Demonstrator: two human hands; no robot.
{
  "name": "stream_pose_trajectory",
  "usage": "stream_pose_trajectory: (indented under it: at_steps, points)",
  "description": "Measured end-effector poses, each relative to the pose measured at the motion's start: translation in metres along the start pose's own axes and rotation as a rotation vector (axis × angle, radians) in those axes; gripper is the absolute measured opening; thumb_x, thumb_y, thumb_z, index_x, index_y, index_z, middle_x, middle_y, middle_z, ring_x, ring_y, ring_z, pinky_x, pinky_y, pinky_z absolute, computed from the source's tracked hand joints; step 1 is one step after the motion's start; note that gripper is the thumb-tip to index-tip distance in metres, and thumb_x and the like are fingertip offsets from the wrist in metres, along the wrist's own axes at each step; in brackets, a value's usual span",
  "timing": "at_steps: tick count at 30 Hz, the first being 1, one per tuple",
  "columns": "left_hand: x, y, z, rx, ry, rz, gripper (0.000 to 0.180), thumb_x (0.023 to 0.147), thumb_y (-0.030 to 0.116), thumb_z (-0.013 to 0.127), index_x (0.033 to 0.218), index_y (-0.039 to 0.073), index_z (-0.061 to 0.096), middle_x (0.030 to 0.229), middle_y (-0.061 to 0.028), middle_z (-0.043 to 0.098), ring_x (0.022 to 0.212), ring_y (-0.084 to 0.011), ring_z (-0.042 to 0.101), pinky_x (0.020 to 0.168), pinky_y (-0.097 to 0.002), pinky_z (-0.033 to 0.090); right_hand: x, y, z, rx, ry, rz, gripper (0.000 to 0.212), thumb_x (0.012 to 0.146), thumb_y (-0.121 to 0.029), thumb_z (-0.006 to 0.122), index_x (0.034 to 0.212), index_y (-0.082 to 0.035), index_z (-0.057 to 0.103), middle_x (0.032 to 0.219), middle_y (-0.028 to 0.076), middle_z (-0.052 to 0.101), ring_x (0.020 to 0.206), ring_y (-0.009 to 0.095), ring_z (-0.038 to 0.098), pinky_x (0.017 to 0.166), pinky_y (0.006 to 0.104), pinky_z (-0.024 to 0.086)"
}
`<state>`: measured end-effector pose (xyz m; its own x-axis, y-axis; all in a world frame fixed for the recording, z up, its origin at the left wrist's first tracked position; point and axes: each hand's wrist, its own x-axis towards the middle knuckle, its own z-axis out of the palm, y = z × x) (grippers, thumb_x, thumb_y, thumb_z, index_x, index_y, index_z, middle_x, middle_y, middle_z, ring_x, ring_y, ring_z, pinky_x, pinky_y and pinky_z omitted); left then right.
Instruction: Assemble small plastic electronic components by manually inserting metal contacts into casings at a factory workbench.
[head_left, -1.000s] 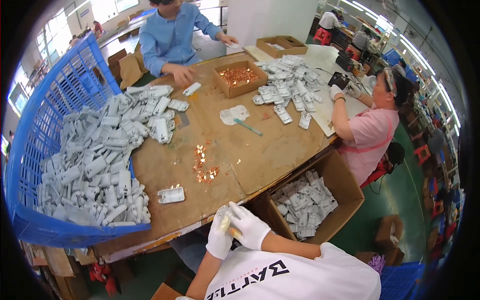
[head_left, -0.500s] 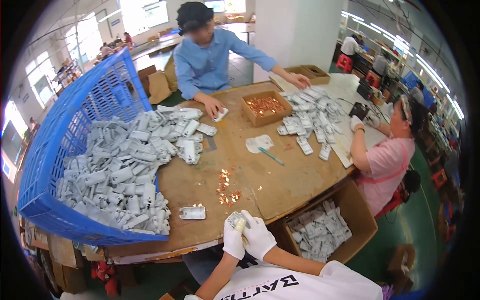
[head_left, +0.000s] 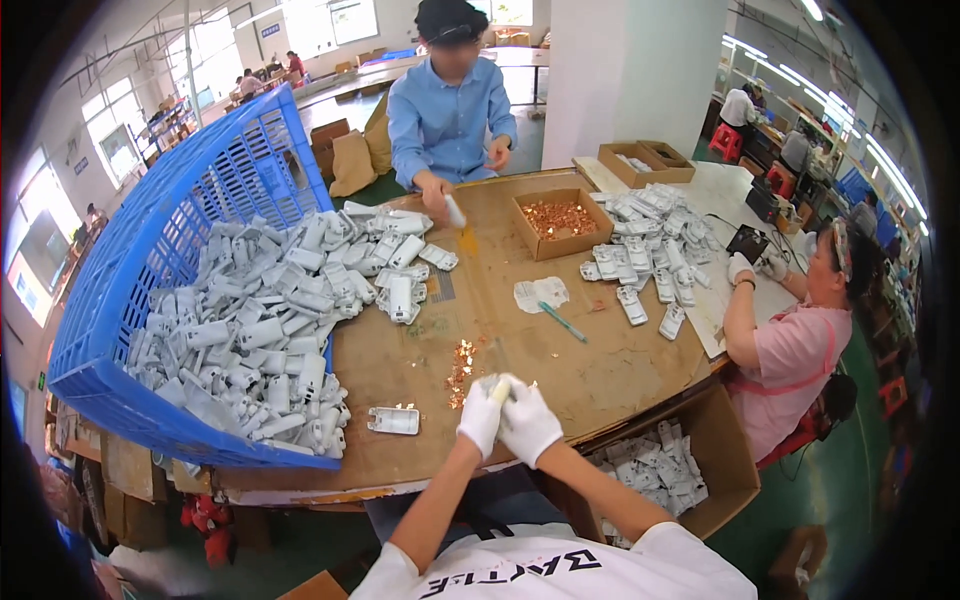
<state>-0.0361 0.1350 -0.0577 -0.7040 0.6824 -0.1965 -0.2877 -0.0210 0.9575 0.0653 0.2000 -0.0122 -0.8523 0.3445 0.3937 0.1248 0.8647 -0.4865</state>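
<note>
Both gloved hands, left hand [head_left: 480, 418] and right hand [head_left: 527, 425], grasp what looks like a white plastic part [head_left: 499, 388]; copper bits [head_left: 461, 363] lie at ten o'clock.

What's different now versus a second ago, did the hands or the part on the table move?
The left hand and right hand, both gloved, stay pressed together on a small pale part at the table's near edge; the grip has not changed. The person in blue opposite has lifted a white part. The single white housing and copper bits lie as before.
</note>
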Motion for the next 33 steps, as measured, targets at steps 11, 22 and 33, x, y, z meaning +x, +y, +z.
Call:
stream_pose_trajectory:
  at_steps: [11, 22, 33]
  points:
    - [-0.071, 0.041, -0.039, -0.049, -0.142, -0.097, 0.036, 0.098, 0.011, 0.054, 0.130, -0.002, 0.049, 0.117, -0.0150, 0.062, 0.107, -0.0195, 0.062, 0.091, -0.0320, 0.051, 0.154, 0.266, -0.100, -0.845, 0.348, 0.394, 0.045, 0.084, -0.025, 0.065, 0.123, -0.005, 0.055, 0.130, 0.019, 0.051, 0.121, 0.039, 0.047, 0.105, 0.0467, 0.037]
    - [-0.112, 0.078, -0.063, 0.313, -0.029, -0.028, 0.022, 0.094, 0.001, 0.055, 0.115, -0.003, 0.060, 0.105, -0.0106, 0.068, 0.099, -0.0164, 0.065, 0.089, -0.0289, 0.051, 0.277, 0.054, 0.139, -0.534, -0.134, -1.211, 0.017, 0.080, -0.016, 0.058, 0.096, -0.019, 0.062, 0.105, -0.001, 0.058, 0.108, 0.019, 0.053, 0.094, 0.0381, 0.041]
    - [-0.150, 0.063, -0.121, 0.154, 0.261, 0.046, 0.024, 0.094, -0.002, 0.053, 0.117, -0.002, 0.058, 0.104, -0.0111, 0.066, 0.100, -0.0176, 0.064, 0.091, -0.0307, 0.050, 0.277, 0.026, 0.082, -0.404, -0.076, -0.864, 0.021, 0.086, -0.013, 0.055, 0.107, -0.015, 0.059, 0.099, 0.006, 0.064, 0.094, 0.025, 0.064, 0.077, 0.0365, 0.055]
